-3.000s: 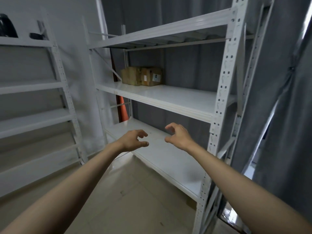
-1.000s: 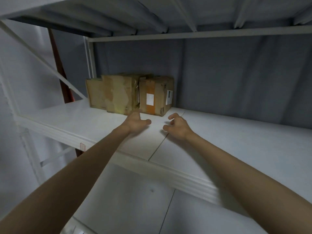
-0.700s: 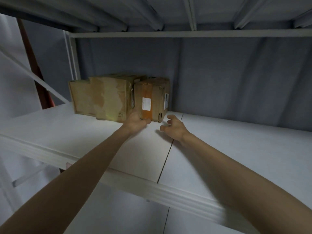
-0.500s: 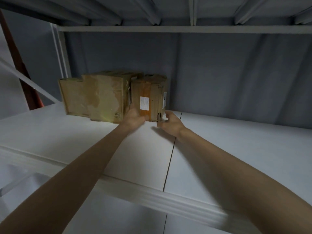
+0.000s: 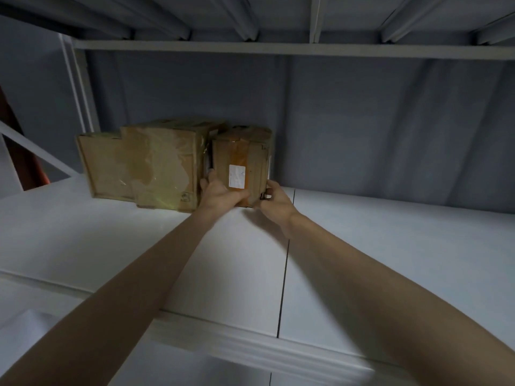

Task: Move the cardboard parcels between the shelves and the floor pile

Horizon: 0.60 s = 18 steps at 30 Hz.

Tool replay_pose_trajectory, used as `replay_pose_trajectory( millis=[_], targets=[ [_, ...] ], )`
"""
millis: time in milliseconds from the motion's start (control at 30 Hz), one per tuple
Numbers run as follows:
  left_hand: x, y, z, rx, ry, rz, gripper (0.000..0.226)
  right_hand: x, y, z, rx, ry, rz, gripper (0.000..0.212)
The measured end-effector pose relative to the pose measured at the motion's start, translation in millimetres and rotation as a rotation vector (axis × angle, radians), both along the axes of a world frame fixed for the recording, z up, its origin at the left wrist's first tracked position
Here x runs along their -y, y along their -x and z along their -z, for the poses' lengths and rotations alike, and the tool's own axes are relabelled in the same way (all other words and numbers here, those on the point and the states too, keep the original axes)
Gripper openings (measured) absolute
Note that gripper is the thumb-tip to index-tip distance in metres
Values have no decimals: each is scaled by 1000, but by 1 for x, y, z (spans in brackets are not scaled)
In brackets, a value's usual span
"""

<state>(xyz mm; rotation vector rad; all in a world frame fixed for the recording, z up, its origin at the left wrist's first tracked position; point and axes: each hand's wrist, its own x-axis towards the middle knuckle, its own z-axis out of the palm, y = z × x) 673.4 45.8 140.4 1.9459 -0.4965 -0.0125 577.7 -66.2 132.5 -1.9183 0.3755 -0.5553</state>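
Note:
Two cardboard parcels stand side by side at the back of a white shelf [image 5: 390, 246]. The smaller parcel [image 5: 250, 157] carries orange tape and a white label. The larger parcel [image 5: 145, 165], wrapped in clear tape, touches its left side. My left hand [image 5: 220, 190] grips the smaller parcel's lower left corner, fingers slipped into the gap between the two parcels. My right hand [image 5: 274, 197] grips its lower right corner. The parcel's base still rests on the shelf.
The underside of the upper shelf [image 5: 278, 48] hangs low overhead. A white upright post [image 5: 79, 84] and a diagonal brace [image 5: 33, 151] stand at the left. A grey curtain [image 5: 390, 129] backs the rack. A lower shelf [image 5: 195, 371] shows below the front edge.
Both hands have reached further in from the shelf's front and closed on the smaller parcel's lower corners; half a second ago they were just touching it. The view moved closer.

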Motion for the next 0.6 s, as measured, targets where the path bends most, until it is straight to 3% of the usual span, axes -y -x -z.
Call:
replay_pose_trajectory(
  millis=[200,367,600],
  targets=[
    [6,15,-3,29,-40,-25,139,8,26,-7,-24,-11,117,54],
    [19,42,-4,-11,-37,17,156,5,63,-18,28,-8,94,44],
    [41,81,-4,-57,89,95,143,29,130,-25,100,65,174,34]
  ],
)
